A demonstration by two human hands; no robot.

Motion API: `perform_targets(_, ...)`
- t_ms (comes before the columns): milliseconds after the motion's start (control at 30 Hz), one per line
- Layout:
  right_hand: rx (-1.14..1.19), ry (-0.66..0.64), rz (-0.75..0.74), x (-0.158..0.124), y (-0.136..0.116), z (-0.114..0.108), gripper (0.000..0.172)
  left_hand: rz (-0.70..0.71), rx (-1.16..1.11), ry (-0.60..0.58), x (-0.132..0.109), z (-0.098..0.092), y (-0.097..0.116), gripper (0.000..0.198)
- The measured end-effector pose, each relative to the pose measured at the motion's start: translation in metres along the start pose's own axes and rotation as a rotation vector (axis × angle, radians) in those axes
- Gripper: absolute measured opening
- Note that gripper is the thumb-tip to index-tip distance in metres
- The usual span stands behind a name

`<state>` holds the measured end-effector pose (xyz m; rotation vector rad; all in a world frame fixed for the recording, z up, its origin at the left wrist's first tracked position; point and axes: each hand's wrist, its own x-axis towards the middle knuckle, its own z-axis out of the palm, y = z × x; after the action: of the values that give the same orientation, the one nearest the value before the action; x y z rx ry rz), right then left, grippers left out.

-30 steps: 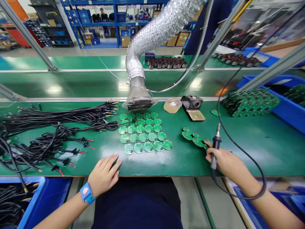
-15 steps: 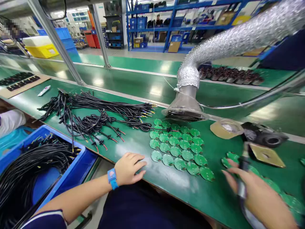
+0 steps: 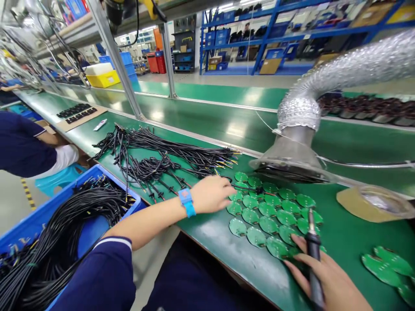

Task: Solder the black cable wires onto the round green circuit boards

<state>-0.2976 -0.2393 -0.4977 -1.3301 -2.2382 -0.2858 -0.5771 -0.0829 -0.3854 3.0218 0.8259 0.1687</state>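
Preparing a joint: green bench mat, grid of round green circuit boards.
Judged step: wire placement. Right hand, at the grid's near edge, wraps the black pencil-shaped soldering iron; left hand, at its left edge, appears to pinch the thin black lead wire crossing the far-left boards. Next move calls for a steady wire end on one pad.

A black soldering iron stands tip-up over flat rows of round green boards.
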Motion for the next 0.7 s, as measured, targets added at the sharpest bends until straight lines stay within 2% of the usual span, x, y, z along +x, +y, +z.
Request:
perform_targets(67,0.013,0.012,0.004,0.001,0.000,-0.001,0.024,-0.133,0.120,0.007,-0.001,0.004,-0.026,0.026)
perform_targets(133,0.023,0.013,0.016,0.001,-0.001,0.000,0.023,-0.230,0.206,-0.037,-0.002,0.010,-0.051,0.029)
perform_targets(200,0.028,0.012,0.028,0.001,-0.001,0.000,0.022,-0.249,0.229,-0.092,-0.004,0.016,-0.068,0.030)
perform_targets(300,0.037,0.009,0.053,0.000,-0.002,0.001,0.022,-0.197,0.167,-0.128,-0.012,0.011,-0.077,0.031)
perform_targets(367,0.044,0.012,0.074,0.001,-0.003,0.000,0.022,-0.199,0.136,-0.098,-0.020,-0.005,-0.077,0.034)
perform_targets(467,0.048,0.001,0.091,0.002,-0.004,-0.003,0.021,-0.253,0.118,0.091,-0.042,-0.049,-0.083,0.035)
perform_targets(533,0.041,-0.017,0.089,0.002,-0.005,-0.004,0.021,-0.321,0.146,0.202,-0.064,-0.081,-0.099,0.033)
perform_targets(567,0.034,-0.022,0.083,0.001,-0.004,-0.004,0.021,-0.362,0.165,0.205,-0.077,-0.095,-0.111,0.032)
perform_targets(633,0.024,-0.016,0.064,0.001,-0.004,-0.003,0.021,-0.469,0.186,0.107,-0.103,-0.116,-0.139,0.031)
perform_targets(700,0.013,-0.003,0.047,0.002,-0.004,-0.003,0.021,-0.644,0.218,-0.097,-0.121,-0.123,-0.168,0.035)
